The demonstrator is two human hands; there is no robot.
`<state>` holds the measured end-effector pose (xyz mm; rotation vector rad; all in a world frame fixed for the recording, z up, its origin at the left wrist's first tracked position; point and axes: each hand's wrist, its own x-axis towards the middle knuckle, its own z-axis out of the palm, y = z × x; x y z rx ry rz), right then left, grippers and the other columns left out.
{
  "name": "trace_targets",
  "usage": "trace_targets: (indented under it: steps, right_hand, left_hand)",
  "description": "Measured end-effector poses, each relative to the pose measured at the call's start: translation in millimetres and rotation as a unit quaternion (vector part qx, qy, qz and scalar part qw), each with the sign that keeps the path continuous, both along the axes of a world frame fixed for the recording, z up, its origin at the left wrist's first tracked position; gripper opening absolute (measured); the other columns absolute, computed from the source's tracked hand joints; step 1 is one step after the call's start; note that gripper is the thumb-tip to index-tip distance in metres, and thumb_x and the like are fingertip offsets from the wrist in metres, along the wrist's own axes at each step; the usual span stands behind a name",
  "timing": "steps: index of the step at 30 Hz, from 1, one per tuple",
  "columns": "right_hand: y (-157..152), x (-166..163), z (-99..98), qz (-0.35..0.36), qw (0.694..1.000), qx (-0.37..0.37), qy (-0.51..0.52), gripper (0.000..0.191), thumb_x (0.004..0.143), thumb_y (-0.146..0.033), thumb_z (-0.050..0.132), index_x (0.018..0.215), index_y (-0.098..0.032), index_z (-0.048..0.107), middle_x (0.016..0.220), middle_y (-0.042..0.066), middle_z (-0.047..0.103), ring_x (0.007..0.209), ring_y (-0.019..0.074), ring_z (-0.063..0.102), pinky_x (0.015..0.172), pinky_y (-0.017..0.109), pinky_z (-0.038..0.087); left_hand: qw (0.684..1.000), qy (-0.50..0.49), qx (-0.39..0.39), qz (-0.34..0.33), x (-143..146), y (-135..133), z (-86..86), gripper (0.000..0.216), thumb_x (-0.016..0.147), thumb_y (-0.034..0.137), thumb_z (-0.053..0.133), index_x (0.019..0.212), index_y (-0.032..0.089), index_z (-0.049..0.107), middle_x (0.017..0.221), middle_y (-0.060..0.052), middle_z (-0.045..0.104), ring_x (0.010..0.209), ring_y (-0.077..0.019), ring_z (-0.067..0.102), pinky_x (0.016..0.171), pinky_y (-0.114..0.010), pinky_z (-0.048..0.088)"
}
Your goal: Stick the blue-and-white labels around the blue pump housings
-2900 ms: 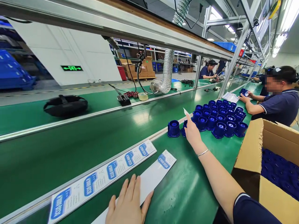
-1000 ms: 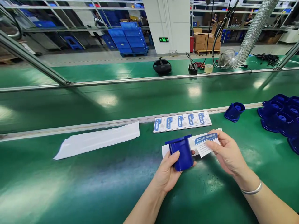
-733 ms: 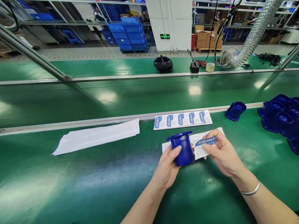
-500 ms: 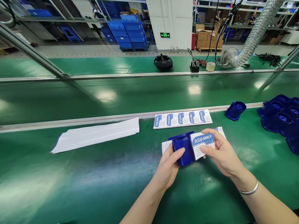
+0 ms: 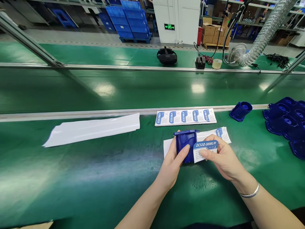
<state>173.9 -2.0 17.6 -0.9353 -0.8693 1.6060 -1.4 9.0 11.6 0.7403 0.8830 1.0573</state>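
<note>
Backing sheets (image 5: 91, 129): I see white strips lying flat at the far left of the green surface (image 5: 95, 178).
Left hand (image 5: 172, 165): my fingers are wrapped around the blue housing (image 5: 185, 144), held just above the surface.
Label strip (image 5: 185, 116): a row of blue-and-white stickers lies beyond the hands.
Right hand (image 5: 222, 159): my fingers pinch the label (image 5: 205, 149) against the housing's side.
Blue parts (image 5: 286, 119): clustered at the far right, one (image 5: 240, 111) apart.

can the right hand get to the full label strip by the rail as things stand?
Probably not freely: the right hand is pressing a label onto the blue part. The label strip lies just beyond, with bare belt between.
</note>
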Motion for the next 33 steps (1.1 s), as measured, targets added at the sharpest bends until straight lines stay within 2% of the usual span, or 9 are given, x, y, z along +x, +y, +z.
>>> trace_targets:
  steps: [4,13,19,27,33]
  right_hand:
    - [-0.9,-3.9,-2.4,-0.013,1.0,0.0,-0.01,0.029,0.077,-0.029,0.091,0.087,-0.02,0.065,0.078,-0.002,0.061,0.07,0.012,0.053,0.066,0.022,0.047]
    - [-0.3,-9.6,-2.6,-0.037,0.999,-0.003,-0.014,0.029,0.078,-0.03,0.09,0.089,-0.02,0.065,0.079,-0.001,0.06,0.067,0.0118,0.049,0.058,0.021,0.043]
    - [-0.1,-9.1,-4.2,-0.038,0.999,-0.008,-0.017,0.031,0.077,-0.032,0.09,0.089,-0.02,0.064,0.079,-0.001,0.059,0.066,0.0119,0.048,0.057,0.022,0.042]
    - [0.4,-8.7,-6.5,-0.034,0.999,-0.005,-0.018,0.028,0.078,-0.03,0.089,0.089,-0.02,0.065,0.078,-0.002,0.059,0.064,0.0108,0.047,0.056,0.021,0.04]
    - [0.1,-8.8,-6.6,-0.029,0.999,-0.003,-0.015,0.027,0.079,-0.029,0.088,0.088,-0.02,0.064,0.076,-0.003,0.058,0.063,0.0104,0.047,0.056,0.021,0.04]
  left_hand:
    - [1.0,0.004,-0.013,-0.002,0.5,-2.2,-4.4,0.069,0.088,0.042,0.072,0.151,0.03,0.045,0.149,-0.006,0.057,0.141,-0.032,0.046,0.114,-0.041,0.042]
    - [1.0,0.006,-0.023,-0.003,2.6,-5.2,-7.4,0.08,0.09,0.042,0.069,0.159,0.03,0.029,0.157,-0.006,0.046,0.144,-0.0301,0.042,0.115,-0.038,0.04]
    - [0.999,-0.004,-0.04,0.008,4.6,-6.0,-6.4,0.085,0.087,0.043,0.072,0.159,0.031,0.028,0.154,-0.006,0.05,0.141,-0.0317,0.045,0.112,-0.04,0.044]
    - [0.999,-0.015,-0.04,0.011,4.9,-4.3,-17.4,0.087,0.085,0.045,0.074,0.159,0.03,0.03,0.153,-0.009,0.051,0.14,-0.0346,0.046,0.109,-0.042,0.047]
    - [0.999,-0.006,-0.042,0.001,5.9,-5.2,-9.0,0.082,0.087,0.044,0.071,0.157,0.028,0.033,0.148,-0.009,0.055,0.138,-0.0333,0.048,0.109,-0.042,0.046]
